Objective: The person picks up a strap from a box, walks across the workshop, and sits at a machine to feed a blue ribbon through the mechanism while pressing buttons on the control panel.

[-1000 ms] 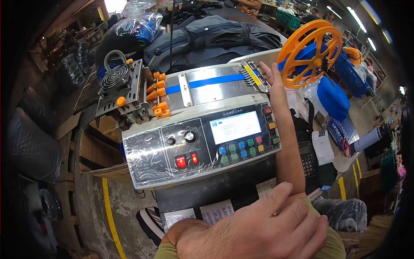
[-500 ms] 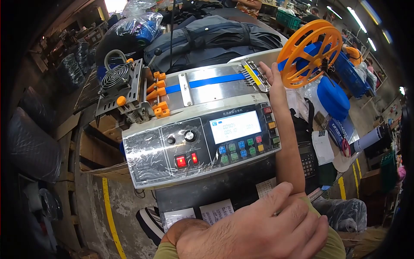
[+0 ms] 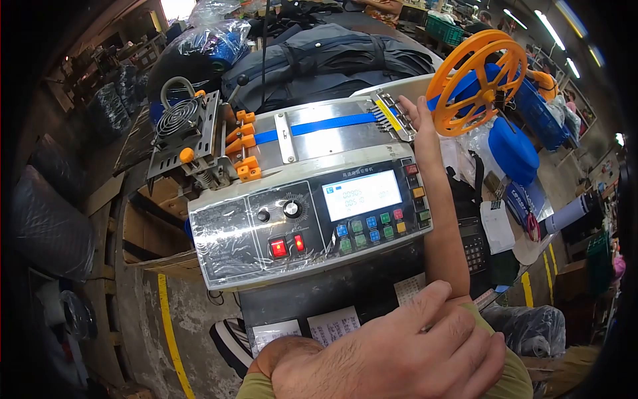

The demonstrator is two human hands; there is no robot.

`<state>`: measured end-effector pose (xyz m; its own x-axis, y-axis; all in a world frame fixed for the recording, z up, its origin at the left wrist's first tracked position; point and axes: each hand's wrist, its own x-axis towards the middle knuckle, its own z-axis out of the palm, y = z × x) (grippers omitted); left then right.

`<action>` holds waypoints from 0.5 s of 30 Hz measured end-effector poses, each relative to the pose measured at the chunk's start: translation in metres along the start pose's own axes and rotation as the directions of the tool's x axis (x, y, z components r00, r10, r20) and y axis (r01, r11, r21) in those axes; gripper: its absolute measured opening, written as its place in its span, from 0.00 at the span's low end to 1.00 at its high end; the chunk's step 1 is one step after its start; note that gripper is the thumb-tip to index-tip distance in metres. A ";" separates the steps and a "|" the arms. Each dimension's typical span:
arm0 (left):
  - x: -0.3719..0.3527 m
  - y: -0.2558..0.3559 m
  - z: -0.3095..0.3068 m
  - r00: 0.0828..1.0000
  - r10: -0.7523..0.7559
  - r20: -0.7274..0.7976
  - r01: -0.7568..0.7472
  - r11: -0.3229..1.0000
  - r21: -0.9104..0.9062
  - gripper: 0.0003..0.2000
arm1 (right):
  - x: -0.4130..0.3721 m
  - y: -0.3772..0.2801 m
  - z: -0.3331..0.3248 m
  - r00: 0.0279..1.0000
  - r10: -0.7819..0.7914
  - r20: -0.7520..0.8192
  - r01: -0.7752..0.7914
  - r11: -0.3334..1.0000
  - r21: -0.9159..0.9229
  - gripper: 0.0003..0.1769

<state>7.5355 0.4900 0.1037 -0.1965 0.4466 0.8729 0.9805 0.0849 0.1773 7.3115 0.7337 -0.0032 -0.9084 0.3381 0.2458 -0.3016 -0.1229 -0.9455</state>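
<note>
My left hand is large in the foreground, reaching across my body beside my right forearm. Its fingers are curled, and the palm side is hidden, so anything inside cannot be made out. My right hand is at the right end of a strap-cutting machine, beside the metal guide with a yellow label. Its fingers are stretched out, with no object visible in them. A blue strap lies flat across the machine's metal top, running from the guide under a plate to orange clips. An orange reel carrying blue strap stands right of my hand.
Dark grey bags are piled behind the machine. A blue roll, a calculator and papers lie to the right. Written notes rest on the black surface in front. An open cardboard box is at the left.
The orange reel's spokes have turned a little. Both hands stay in the same places.
</note>
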 end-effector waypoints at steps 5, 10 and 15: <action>0.000 0.000 0.001 1.000 -0.009 -0.015 0.009 1.000 -0.003 0.04 | -0.001 -0.001 0.000 1.000 -0.012 -0.023 0.011 0.999 -0.049 0.48; 0.000 -0.001 0.003 0.999 0.012 -0.034 -0.011 0.999 0.030 0.04 | 0.001 0.001 -0.002 1.000 -0.007 -0.018 0.006 0.999 -0.038 0.49; 0.000 0.001 -0.002 1.000 -0.014 0.006 0.014 1.000 0.006 0.04 | 0.000 0.000 -0.002 1.000 0.001 -0.013 -0.002 0.999 -0.034 0.50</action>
<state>7.5361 0.4886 0.1050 -0.2098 0.4505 0.8678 0.9777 0.0961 0.1865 7.3120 0.7352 -0.0041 -0.9050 0.3503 0.2415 -0.2899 -0.0922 -0.9526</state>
